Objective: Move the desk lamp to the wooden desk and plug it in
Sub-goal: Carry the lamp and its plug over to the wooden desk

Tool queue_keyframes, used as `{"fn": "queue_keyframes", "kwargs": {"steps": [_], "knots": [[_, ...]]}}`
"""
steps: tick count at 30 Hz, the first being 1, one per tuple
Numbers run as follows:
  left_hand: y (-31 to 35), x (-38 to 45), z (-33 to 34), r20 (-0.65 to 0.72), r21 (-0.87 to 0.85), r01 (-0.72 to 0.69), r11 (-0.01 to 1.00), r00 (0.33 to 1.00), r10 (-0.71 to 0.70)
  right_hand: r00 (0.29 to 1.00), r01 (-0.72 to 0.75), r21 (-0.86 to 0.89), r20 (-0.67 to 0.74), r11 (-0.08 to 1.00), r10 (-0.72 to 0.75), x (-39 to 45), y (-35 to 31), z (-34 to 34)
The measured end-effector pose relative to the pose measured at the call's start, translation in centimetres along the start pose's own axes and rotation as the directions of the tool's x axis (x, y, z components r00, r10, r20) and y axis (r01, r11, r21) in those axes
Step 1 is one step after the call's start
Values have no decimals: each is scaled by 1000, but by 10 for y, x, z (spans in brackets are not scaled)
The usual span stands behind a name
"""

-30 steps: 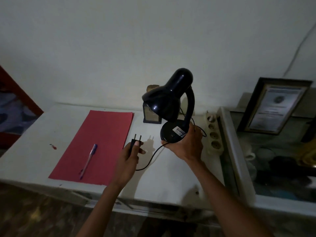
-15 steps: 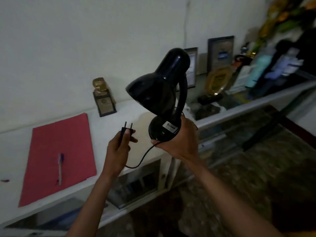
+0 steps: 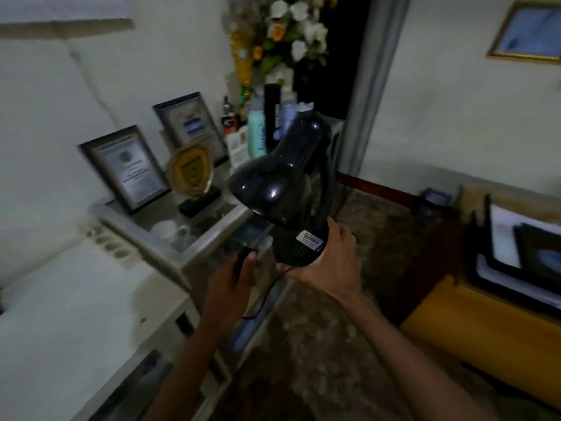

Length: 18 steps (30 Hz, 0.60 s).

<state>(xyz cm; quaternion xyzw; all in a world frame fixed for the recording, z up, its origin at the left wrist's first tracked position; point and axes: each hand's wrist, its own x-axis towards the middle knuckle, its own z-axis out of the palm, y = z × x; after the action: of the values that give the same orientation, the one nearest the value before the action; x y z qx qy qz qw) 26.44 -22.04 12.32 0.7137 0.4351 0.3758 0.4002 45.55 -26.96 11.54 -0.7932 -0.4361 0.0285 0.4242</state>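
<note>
The black desk lamp [image 3: 285,183] is in the air at the middle of the view, its shade tilted down to the left. My right hand [image 3: 331,262] grips its round base from below and from the right. My left hand [image 3: 233,281] holds the lamp's black plug [image 3: 244,259], and the thin cord [image 3: 267,296] loops down between both hands. A yellowish wooden desk [image 3: 473,329] shows at the right edge, with dark-framed items on it.
A white table [image 3: 76,314] with a white power strip [image 3: 106,241] lies at the left. Beside it stands a glass-topped cabinet [image 3: 212,226] with framed certificates, a plaque, bottles and flowers. A dark doorway is behind, patterned floor below.
The view has swung to the right, away from the white table and red folder. Both hands carried the lamp and plug along; the wooden desk has come into view at the right.
</note>
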Motion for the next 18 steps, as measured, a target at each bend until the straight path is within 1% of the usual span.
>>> {"fn": "queue_keyframes", "kwargs": {"steps": [4, 10, 15, 18], "knots": [[26, 38, 82, 60, 144, -127, 981, 991, 120, 996, -48, -9, -77, 999, 47, 48, 64, -46], [45, 88, 189, 84, 214, -283, 935, 959, 271, 987, -158, -10, -27, 987, 158, 116, 153, -107], [62, 120, 253, 242, 236, -273, 933, 946, 215, 978, -208, -18, -30, 978, 208, 163, 205, -128], [64, 155, 289, 272, 206, -267, 941, 940, 207, 973, -229, 6, -24, 973, 229, 198, 228, -133]]}}
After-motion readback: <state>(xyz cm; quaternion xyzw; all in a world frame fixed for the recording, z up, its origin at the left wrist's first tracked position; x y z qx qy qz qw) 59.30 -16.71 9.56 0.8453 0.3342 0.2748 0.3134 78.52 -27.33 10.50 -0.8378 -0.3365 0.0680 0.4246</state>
